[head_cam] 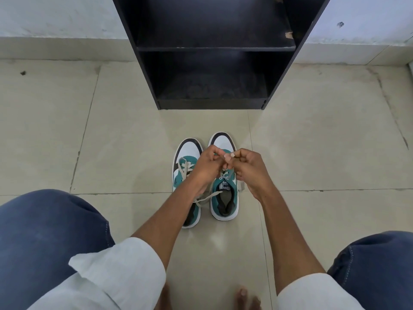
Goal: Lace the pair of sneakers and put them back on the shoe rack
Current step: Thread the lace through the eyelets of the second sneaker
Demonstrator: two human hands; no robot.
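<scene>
Two white, teal and black sneakers stand side by side on the tiled floor, toes pointing at the rack. The left sneaker (185, 166) is partly hidden under my left forearm, and its pale lace lies loose. Over the right sneaker (224, 198) both hands meet. My left hand (209, 166) and my right hand (247, 168) each pinch a part of that shoe's pale lace (224, 174) above the eyelets. A loose lace end (207, 198) trails across to the left shoe. The black shoe rack (212, 50) stands right behind the sneakers with its shelves bare.
My knees in blue trousers (49, 231) frame the view left and right, and my bare toes (243, 296) show at the bottom. Beige tiled floor (324, 142) surrounds the shoes. A white wall (55, 16) runs behind the rack.
</scene>
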